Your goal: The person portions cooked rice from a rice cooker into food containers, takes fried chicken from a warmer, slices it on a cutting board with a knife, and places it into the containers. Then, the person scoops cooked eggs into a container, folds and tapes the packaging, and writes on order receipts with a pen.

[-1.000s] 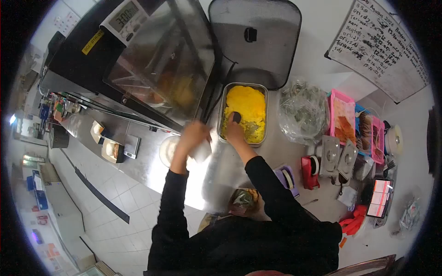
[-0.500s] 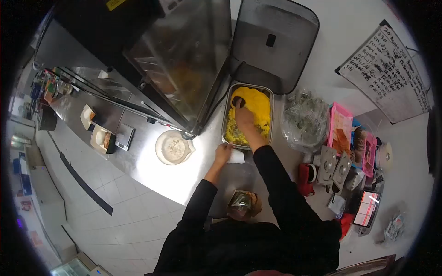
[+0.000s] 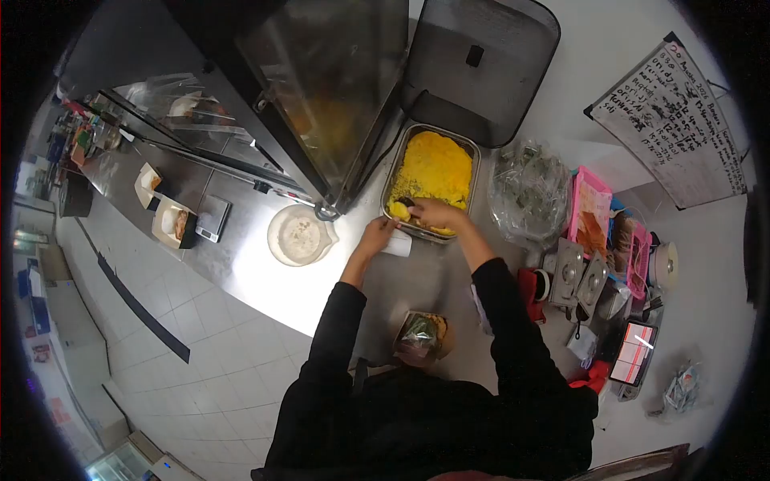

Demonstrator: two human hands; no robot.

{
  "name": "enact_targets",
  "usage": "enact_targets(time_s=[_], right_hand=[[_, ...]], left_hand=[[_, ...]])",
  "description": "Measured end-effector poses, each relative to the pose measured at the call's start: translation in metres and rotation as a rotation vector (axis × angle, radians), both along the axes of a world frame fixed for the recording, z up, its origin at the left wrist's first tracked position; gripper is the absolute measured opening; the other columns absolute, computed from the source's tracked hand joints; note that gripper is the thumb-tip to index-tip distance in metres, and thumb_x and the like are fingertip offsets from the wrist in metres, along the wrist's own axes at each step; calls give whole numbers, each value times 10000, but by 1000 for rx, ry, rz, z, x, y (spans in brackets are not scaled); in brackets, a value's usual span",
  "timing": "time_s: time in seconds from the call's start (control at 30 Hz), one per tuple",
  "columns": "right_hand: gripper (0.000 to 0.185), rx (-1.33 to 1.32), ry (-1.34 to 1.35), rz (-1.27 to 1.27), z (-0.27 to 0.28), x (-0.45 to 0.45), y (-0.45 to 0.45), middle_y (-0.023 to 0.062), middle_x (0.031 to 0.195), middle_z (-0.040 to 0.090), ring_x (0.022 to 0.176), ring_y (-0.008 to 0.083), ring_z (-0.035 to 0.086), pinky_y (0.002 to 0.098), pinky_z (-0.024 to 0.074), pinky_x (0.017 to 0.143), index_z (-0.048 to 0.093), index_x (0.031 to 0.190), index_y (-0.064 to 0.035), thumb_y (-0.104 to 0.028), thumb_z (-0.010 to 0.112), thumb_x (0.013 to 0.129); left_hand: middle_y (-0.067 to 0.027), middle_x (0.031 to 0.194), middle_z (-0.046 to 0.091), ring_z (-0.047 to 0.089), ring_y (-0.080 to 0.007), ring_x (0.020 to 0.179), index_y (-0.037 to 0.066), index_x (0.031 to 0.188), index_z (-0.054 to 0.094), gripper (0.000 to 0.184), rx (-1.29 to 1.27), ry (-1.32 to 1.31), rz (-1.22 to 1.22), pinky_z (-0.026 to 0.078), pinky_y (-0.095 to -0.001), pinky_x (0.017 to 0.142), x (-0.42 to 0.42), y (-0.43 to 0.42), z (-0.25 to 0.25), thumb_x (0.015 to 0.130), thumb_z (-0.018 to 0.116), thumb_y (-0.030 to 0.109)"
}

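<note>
Frame centre: right hand [image 3: 435,214] closed around dark scoop [image 3: 406,202] at yellow food [image 3: 437,167]; left hand [image 3: 377,235] by tray [image 3: 476,172] corner, probably steadying, grip indeterminable.

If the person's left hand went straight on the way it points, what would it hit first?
Most likely the near left corner of the metal tray, just ahead of the left hand; whether they already touch is hard to tell.

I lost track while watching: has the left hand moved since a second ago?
Yes. The left hand overlapped the bowl in view; now it is to the bowl's right, by the tray's near edge.
</note>
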State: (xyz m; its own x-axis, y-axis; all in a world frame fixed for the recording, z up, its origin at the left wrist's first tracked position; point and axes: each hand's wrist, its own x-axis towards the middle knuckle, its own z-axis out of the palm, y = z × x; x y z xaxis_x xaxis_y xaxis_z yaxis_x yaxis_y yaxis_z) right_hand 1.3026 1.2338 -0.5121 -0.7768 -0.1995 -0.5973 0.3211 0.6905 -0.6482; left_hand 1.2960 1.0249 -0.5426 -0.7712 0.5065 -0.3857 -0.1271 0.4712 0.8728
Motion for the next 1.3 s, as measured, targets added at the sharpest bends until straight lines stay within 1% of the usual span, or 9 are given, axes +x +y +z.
enact_targets(time_s=[0.13,0.4,0.6,0.8,0.9,0.93,1.03,1.13,1.3], right_hand=[[194,-667,-436,-404,25,13,26,-62,644,354,418,-7,216,185,142,351,487,1000,-142,-333,482,966],[218,-750,-132,-830,86,154,24,-63,650,401,429,2,277,179,189,356,481,971,-160,-377,500,951],[305,-1061,-309,-1083,120,319,-68,-60,661,435,458,11,330,175,240,397,496,1121,-176,-409,524,927],[337,-782,-115,-1524,88,373,-139,-15,684,438,484,68,389,222,298,420,429,1249,-155,-318,476,959],[432,-122,494,-1160,36,380,-165,112,776,584,607,186,591,348,433,480,375,1331,-132,-269,490,937],[450,205,445,-1070,42,379,-174,205,915,581,746,335,649,438,493,617,356,1362,-152,-188,468,927],[496,679,334,-662,59,376,-190,238,1054,546,781,390,630,462,498,680,328,1392,-146,-153,461,914],[518,720,262,-676,57,375,-194,195,1076,554,728,387,614,472,503,680,329,1397,-209,-184,499,908],[468,205,520,-941,67,384,-169,204,1120,540,954,349,605,393,501,778,317,1392,-80,-162,430,945]], left_hand=[[-134,754,661,623,-211,689,-2,846,675,439,89,55,20,475,-339,640,0,-2,2,852,620,434],[-131,692,646,634,-259,626,57,813,689,341,-329,119,-459,470,-365,601,54,-63,107,853,604,385],[-131,745,653,643,-292,686,104,1062,615,329,-51,259,-807,489,-385,629,156,-90,129,814,660,316],[-140,652,632,662,-280,624,64,866,572,223,-271,756,-961,520,-400,534,216,-55,96,766,661,244],[-148,659,633,658,-302,612,55,785,587,137,-273,910,-879,521,-400,527,216,-60,65,755,633,180],[-152,671,636,658,-307,622,54,763,588,116,-309,880,-837,524,-404,537,215,-61,70,759,619,166],[-170,680,633,653,-328,626,45,742,586,106,-364,817,-732,528,-418,549,208,-66,80,781,579,143],[-189,649,618,639,-350,589,29,800,577,130,-310,811,-686,525,-432,531,202,-70,76,807,556,157],[-174,633,617,631,-341,570,42,912,573,178,-303,807,-650,519,-436,525,213,-66,81,835,550,201]])
